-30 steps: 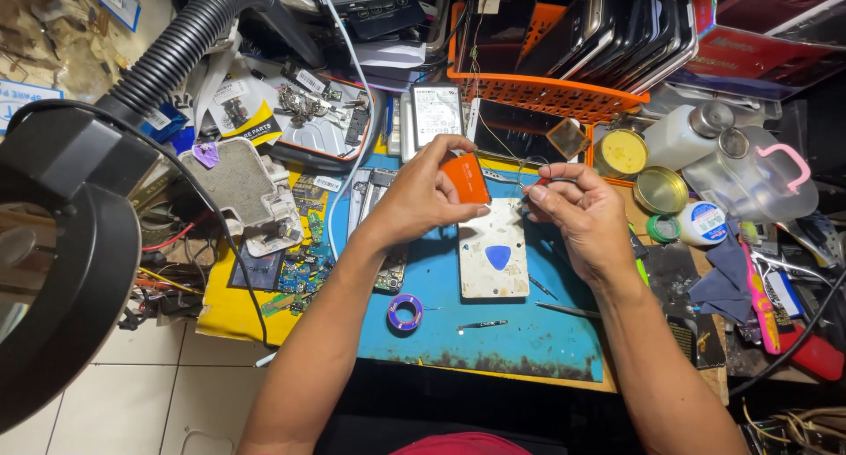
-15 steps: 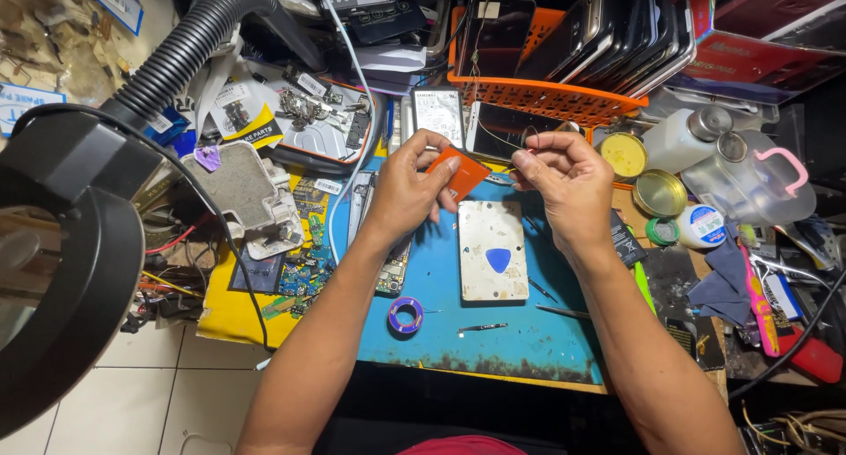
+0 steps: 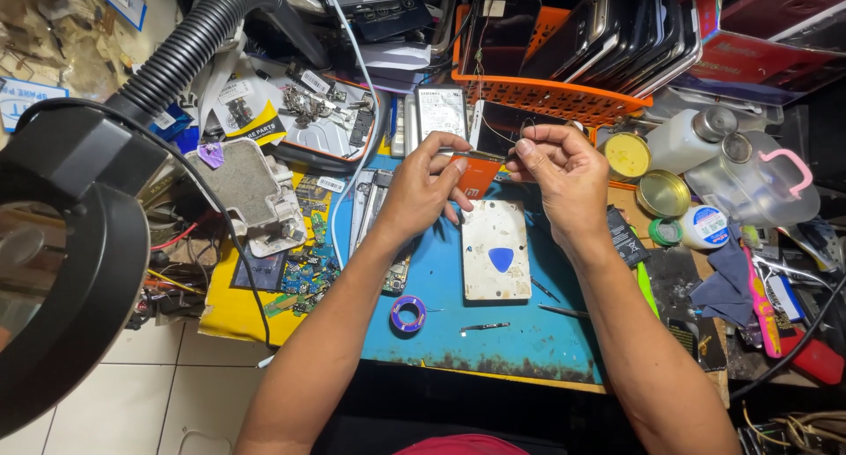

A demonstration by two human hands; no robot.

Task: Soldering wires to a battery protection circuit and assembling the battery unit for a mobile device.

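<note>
Raised higher, orange card (image 3: pixel 477 175) pinched under left hand (image 3: pixel 427 186); right hand (image 3: pixel 564 169) beside.

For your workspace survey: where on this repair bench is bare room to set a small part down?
Bare blue mat lies near the front edge, between the tape roll and the right forearm, below the white phone back. The back and both sides are crowded.

Phone repair workshop, seen from above the counter.
A blue work mat (image 3: pixel 529 332) covers the counter, on which a phone back cover (image 3: pixel 495 248) lies with a blue pick (image 3: pixel 501 258) on it. An orange basket (image 3: pixel 546 94) at the back holds a row of phones standing on edge. Loose circuit boards (image 3: pixel 300 274), tweezers (image 3: pixel 483 327), a roll of tape (image 3: pixel 408 314), solvent bottles (image 3: pixel 692 136) and a black magnifier lamp (image 3: pixel 66 270) with its ribbed hose (image 3: pixel 189 50) crowd the surroundings.
</note>
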